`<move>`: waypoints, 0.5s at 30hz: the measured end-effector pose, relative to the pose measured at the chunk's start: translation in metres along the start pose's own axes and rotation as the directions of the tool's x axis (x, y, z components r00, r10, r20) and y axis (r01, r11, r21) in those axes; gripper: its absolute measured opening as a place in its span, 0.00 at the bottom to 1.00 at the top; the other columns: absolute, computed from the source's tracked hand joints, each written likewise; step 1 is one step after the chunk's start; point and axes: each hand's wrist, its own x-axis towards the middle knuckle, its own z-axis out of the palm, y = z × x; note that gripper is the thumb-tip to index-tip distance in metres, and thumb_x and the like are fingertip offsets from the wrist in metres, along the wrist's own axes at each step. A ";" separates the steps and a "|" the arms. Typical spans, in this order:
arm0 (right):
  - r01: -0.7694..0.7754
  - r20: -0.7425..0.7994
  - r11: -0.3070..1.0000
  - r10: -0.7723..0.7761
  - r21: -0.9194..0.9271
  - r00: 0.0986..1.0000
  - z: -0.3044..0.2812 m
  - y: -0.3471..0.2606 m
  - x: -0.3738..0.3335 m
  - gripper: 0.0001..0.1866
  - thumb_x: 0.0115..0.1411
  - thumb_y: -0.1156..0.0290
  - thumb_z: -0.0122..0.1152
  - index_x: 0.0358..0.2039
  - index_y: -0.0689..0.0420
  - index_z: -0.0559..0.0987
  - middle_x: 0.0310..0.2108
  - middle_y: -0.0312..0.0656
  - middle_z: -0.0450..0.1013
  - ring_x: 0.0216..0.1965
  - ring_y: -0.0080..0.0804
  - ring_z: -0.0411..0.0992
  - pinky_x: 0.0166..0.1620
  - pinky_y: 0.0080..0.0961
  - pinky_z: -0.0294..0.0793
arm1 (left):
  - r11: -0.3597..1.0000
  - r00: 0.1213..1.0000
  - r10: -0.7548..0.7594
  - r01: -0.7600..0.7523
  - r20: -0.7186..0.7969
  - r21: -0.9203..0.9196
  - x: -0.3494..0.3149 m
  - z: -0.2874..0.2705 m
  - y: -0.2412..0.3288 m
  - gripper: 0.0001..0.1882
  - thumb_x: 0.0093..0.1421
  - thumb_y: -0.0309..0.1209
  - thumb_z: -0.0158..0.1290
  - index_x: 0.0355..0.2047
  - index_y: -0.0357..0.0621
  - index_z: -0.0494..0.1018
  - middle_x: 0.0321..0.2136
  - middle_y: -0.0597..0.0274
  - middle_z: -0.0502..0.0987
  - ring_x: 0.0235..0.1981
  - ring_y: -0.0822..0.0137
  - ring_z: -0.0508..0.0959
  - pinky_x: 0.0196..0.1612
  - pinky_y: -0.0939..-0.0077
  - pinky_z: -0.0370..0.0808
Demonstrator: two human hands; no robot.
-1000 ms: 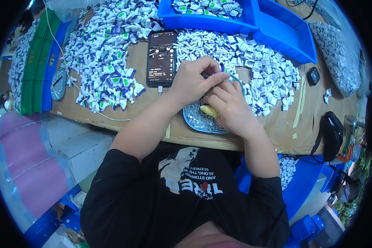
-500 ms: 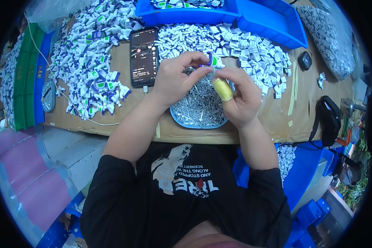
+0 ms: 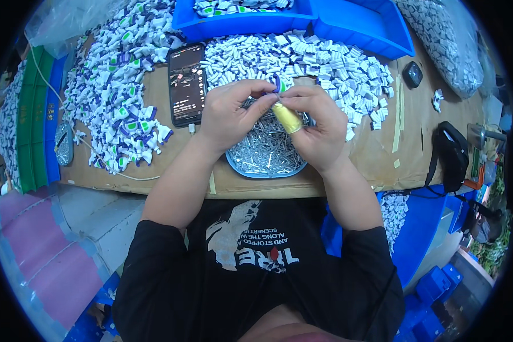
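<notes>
A small white, purple and green plastic toy part (image 3: 280,84) is pinched between the thumb and fingers of my left hand (image 3: 228,117). My right hand (image 3: 322,125), its thumb wrapped in yellow tape (image 3: 288,118), is closed in a pinch right against the part's near end. Whatever sits between the right fingertips is too small and covered to make out. Both hands are held over a blue tray (image 3: 266,175) full of thin silver metal pins (image 3: 268,151), hiding its far side.
Left of a phone (image 3: 186,85) lies a heap of similar toy parts (image 3: 119,114); small white striped pieces (image 3: 336,68) are piled beyond my hands. Blue bins (image 3: 245,24) stand at the back. At right are a plastic bag of parts (image 3: 439,45), a black box (image 3: 412,74) and a black pouch (image 3: 451,157).
My right fingertips have closed in on the toy part, now meeting the left fingertips. The part is more covered by the fingers. The whole view has shifted slightly.
</notes>
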 end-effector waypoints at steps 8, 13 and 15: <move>-0.115 0.126 0.993 0.112 0.022 0.986 -0.005 0.001 0.001 0.24 0.47 0.75 0.64 0.47 0.59 0.72 0.48 0.46 0.68 0.44 0.38 0.68 0.43 0.28 0.69 | 0.967 0.967 0.251 -0.249 -0.034 0.045 0.003 -0.001 -0.009 0.08 0.48 0.20 0.62 0.30 0.38 0.76 0.26 0.56 0.80 0.27 0.62 0.81 0.29 0.74 0.77; -0.104 0.276 0.994 0.089 0.041 0.957 -0.010 0.001 0.004 0.33 0.51 0.77 0.58 0.60 0.58 0.62 0.48 0.47 0.67 0.44 0.38 0.67 0.42 0.27 0.68 | 0.949 0.949 0.315 -0.315 0.014 -0.001 0.005 -0.003 -0.006 0.09 0.48 0.17 0.61 0.30 0.37 0.76 0.28 0.53 0.79 0.29 0.60 0.81 0.31 0.74 0.78; -0.130 0.228 0.991 0.129 -0.012 0.965 -0.011 0.001 0.004 0.32 0.52 0.79 0.57 0.59 0.57 0.62 0.47 0.47 0.66 0.43 0.39 0.67 0.42 0.26 0.69 | 0.953 0.953 0.303 -0.303 0.026 0.001 0.009 -0.005 -0.004 0.07 0.51 0.20 0.59 0.32 0.37 0.75 0.28 0.55 0.79 0.29 0.60 0.81 0.31 0.73 0.77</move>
